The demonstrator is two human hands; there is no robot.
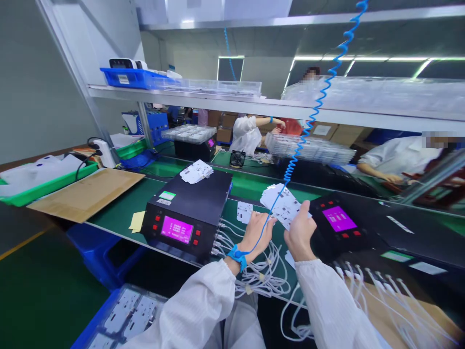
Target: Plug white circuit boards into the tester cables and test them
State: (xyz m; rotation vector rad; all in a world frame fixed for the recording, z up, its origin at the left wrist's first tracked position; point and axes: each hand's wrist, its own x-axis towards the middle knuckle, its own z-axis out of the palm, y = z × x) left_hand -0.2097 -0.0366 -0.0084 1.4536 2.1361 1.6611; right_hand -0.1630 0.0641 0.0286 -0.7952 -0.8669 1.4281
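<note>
My right hand is closed on a fanned stack of white circuit boards, its thumb on top. My left hand, with a blue wrist strap, is just left of the stack, its fingertips near the lower edge; whether they pinch anything is too small to tell. A single white board lies on the green mat behind my left hand. More boards rest on the black device at the left. Part of another board shows below my right hand.
White cables lie bundled below my hands. A second black device stands right, a cardboard sheet left. A tray of boards is at lower left. The coiled blue cord hangs in front. Other people work behind the shelf.
</note>
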